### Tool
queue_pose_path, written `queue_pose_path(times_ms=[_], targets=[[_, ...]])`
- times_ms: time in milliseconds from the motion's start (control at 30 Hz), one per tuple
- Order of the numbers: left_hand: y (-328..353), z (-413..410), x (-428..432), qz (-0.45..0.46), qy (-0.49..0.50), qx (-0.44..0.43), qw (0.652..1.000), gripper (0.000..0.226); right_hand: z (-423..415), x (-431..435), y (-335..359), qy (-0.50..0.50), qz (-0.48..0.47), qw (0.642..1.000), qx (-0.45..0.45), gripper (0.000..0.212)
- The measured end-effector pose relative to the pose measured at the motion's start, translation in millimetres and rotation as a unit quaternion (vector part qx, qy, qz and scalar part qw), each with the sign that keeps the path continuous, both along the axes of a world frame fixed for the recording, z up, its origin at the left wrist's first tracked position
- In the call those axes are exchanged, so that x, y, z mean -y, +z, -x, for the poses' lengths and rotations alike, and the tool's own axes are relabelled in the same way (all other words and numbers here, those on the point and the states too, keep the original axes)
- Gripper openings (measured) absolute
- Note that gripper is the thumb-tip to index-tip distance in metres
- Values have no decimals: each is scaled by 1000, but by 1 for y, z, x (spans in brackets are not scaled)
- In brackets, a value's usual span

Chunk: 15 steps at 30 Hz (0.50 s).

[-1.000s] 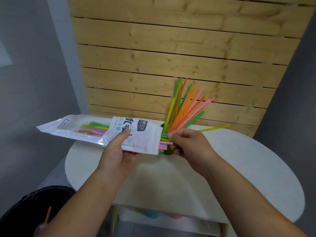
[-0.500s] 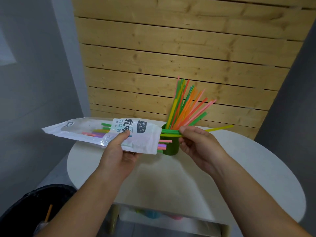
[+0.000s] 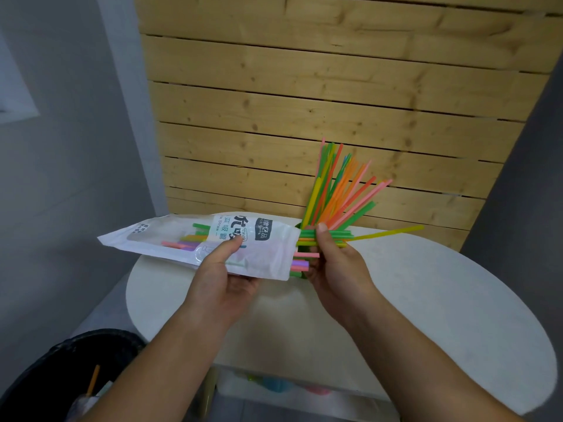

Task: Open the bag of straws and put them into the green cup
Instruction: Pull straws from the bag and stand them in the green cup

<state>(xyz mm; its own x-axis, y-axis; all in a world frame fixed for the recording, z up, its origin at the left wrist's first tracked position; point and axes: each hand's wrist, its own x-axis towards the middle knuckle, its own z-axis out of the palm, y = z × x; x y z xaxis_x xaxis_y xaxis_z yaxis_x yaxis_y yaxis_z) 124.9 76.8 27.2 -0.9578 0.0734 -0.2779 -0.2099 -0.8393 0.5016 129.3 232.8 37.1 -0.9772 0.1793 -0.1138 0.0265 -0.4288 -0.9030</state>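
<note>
A: Several straws (image 3: 327, 237) lie sideways, pinched in the right hand (image 3: 338, 269), long axis left to right, still partly inside the bag (image 3: 213, 242).
B: And the left hand (image 3: 224, 278)?
A: Clamped on the bag. The green cup (image 3: 300, 225) sits just behind, mostly hidden, on the white round table (image 3: 426, 300) near a plank wall (image 3: 304, 102).

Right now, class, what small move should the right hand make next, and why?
Probably draw the pinched green straws clear of the bag, rightward. The right hand has a grip on their ends at the bag's open mouth, the left hand steadies the bag, and straws in the cup stand just behind.
</note>
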Motion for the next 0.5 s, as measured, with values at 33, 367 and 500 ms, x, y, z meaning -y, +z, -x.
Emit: queue_pose_path(times_ms=[33,367,500], targets=[[0,0,0,-3,-3,-1,1000,26,1,3,0,-16,4,1000,-3,48],[-5,-1,-9,-31,2,7,999,23,8,-5,-3,-111,-102,988,-23,41],[-6,5,-7,-46,41,15,998,29,11,-23,5,-155,-99,982,-52,31]])
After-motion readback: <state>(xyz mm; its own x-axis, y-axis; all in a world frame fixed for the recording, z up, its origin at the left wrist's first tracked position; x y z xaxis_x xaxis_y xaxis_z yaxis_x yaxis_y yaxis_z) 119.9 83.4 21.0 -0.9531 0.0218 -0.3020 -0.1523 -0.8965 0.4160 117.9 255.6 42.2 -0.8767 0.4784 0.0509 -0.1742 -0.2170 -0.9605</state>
